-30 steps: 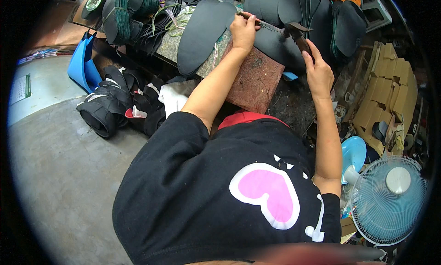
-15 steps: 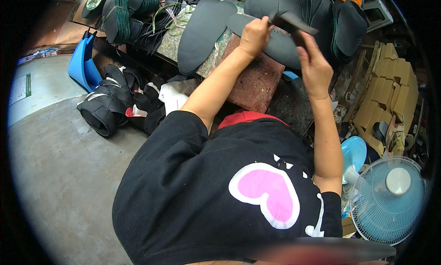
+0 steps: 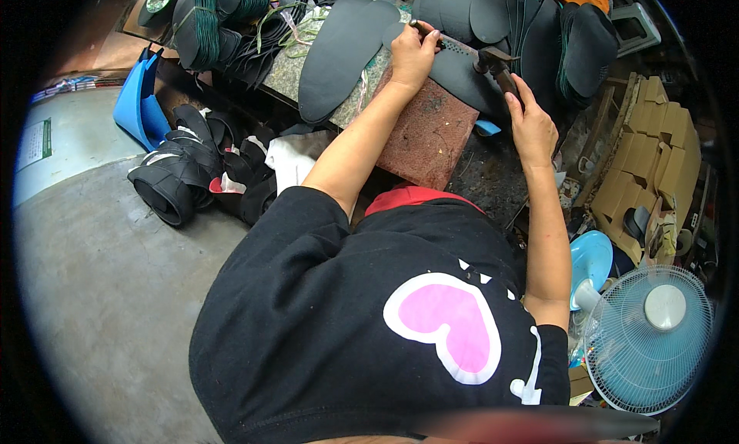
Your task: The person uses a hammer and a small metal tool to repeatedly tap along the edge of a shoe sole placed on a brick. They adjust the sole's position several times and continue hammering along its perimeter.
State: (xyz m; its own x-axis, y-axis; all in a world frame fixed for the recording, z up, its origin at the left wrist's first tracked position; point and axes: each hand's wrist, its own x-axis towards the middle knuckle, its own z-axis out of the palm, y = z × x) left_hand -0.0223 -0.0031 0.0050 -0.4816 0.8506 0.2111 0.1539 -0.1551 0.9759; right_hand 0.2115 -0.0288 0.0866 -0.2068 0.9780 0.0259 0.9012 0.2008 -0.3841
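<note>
My left hand (image 3: 413, 59) is closed round a short dark punch (image 3: 416, 24), whose lower end is hidden by the fingers. Under and beside that hand lies a dark grey sole-shaped piece (image 3: 471, 82), with rows of small holes in its upper part. It rests partly over a reddish-brown block (image 3: 431, 132). My right hand (image 3: 533, 132) grips the handle of a hammer (image 3: 495, 61), its head held over the right side of the piece, apart from the punch. Another large grey sole piece (image 3: 327, 71) lies to the left on the stone slab.
Stacks of dark soles (image 3: 539, 40) stand at the back right, and tied bundles (image 3: 196, 28) at the back left. Black shoe parts (image 3: 173, 171) are heaped at my left near a blue folded sheet (image 3: 140, 105). A fan (image 3: 650, 336) and cardboard (image 3: 647, 148) are on the right.
The hammer has swung away from my left hand, down to the right. My left hand has shifted slightly left, and the holes in the sole piece now show.
</note>
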